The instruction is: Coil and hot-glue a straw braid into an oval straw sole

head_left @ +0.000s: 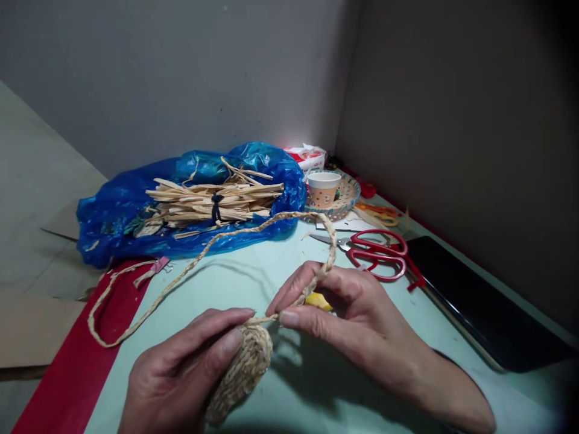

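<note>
An oval coil of braided straw [246, 371] is pinched at its upper edge between the thumb and fingers of my left hand [181, 361]. From that edge a loose straw braid [208, 246] runs to the right, where my right hand [348, 307] pinches it close to the coil. The braid then loops up and back leftward over the table, down to a bend at the left. Its far end lies by a pinkish strip with a binder clip [158, 265]. Something small and yellow [319, 301] shows behind my right thumb, partly hidden.
Behind the hands, a bundle of dried straw [190, 202] tied in black lies on a blue plastic bag [113, 211]. Red-handled scissors [380, 265] and a black tablet-like device [474, 301] lie at right. A paper cup [323, 191] stands in a woven basket [350, 193] near the wall.
</note>
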Demonstrator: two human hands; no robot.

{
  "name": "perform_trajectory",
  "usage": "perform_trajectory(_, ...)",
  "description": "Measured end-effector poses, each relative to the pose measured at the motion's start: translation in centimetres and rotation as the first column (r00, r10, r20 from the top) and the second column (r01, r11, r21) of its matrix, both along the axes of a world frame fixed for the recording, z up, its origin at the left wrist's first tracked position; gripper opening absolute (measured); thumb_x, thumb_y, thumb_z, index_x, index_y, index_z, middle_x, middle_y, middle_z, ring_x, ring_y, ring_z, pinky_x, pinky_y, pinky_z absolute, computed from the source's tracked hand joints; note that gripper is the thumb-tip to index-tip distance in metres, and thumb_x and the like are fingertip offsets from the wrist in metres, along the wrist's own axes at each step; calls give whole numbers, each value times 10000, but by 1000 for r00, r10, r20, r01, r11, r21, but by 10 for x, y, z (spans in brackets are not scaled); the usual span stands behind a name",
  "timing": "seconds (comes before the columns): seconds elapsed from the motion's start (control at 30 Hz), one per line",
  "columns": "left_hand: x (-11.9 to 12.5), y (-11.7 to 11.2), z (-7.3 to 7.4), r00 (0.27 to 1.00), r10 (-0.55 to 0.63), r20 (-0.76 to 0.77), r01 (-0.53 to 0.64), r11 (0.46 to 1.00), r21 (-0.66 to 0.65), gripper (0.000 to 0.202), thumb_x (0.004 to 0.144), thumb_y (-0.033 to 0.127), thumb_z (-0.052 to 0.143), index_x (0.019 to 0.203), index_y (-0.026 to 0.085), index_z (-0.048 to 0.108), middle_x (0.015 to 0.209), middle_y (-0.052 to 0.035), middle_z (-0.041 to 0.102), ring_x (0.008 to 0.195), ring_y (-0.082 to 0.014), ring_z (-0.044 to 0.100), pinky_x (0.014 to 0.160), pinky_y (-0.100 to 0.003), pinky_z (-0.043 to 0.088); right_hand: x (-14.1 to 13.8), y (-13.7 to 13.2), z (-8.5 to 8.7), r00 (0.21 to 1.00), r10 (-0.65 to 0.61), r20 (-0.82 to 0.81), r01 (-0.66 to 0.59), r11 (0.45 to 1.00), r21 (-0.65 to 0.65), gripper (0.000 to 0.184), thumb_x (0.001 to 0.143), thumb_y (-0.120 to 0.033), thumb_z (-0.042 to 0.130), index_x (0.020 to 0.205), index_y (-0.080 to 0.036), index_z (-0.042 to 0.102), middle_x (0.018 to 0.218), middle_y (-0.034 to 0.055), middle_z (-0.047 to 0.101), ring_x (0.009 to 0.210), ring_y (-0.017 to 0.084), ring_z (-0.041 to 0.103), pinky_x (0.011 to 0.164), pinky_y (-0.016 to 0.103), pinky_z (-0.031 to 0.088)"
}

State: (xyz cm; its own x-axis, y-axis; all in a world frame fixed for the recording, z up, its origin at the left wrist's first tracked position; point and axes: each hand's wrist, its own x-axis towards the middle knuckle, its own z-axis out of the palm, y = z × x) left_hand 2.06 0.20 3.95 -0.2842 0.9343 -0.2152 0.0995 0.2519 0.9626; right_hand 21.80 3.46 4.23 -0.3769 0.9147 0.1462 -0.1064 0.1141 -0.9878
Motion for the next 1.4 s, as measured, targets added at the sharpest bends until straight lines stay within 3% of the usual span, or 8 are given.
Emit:
perform_trajectory(0.33, 2, 1, -3, 999, 48, 5, -48, 998, 42, 122, 562, 344, 892, 672, 325, 842, 763, 23, 815, 724, -167, 739, 624, -139, 563, -3, -1, -2, 999, -14, 30, 12, 999, 37, 92, 919, -205, 706, 828, -217, 705, 856, -26, 745, 828, 145, 696, 805, 262, 540)
perform_trajectory(0.67, 6, 1, -1, 998, 62, 25, -62, 998, 28, 74, 605, 337, 851, 678, 333, 840, 673, 32, 797, 708, -147, 722, 603, -117, 541, -6, -3, -6, 999, -39, 33, 35, 993, 111, 128, 898, -138, 713, 818, -237, 726, 847, -34, 754, 821, 146, 723, 798, 267, 570)
perform_trajectory(0.9, 1, 4, -1, 998, 54, 20, -55, 998, 28, 122, 595, 345, 846, 710, 301, 850, 716, -33, 817, 798, -231, 750, 538, -171, 558, -7, -5, -7, 997, -57, 58, 46, 983, 176, 92, 904, -151, 719, 858, -220, 758, 878, -9, 771, 856, 161, 733, 825, 286, 584)
perform_trajectory(1.4, 0, 1, -8, 990, 134, 43, -134, 991, 2, 178, 581, 355, 862, 748, 292, 851, 790, -36, 836, 845, -277, 775, 551, -201, 596, -11, -9, -7, 992, -108, 63, 90, 968, 234, 103, 903, -136, 708, 871, -212, 769, 898, -4, 784, 879, 139, 733, 841, 249, 580)
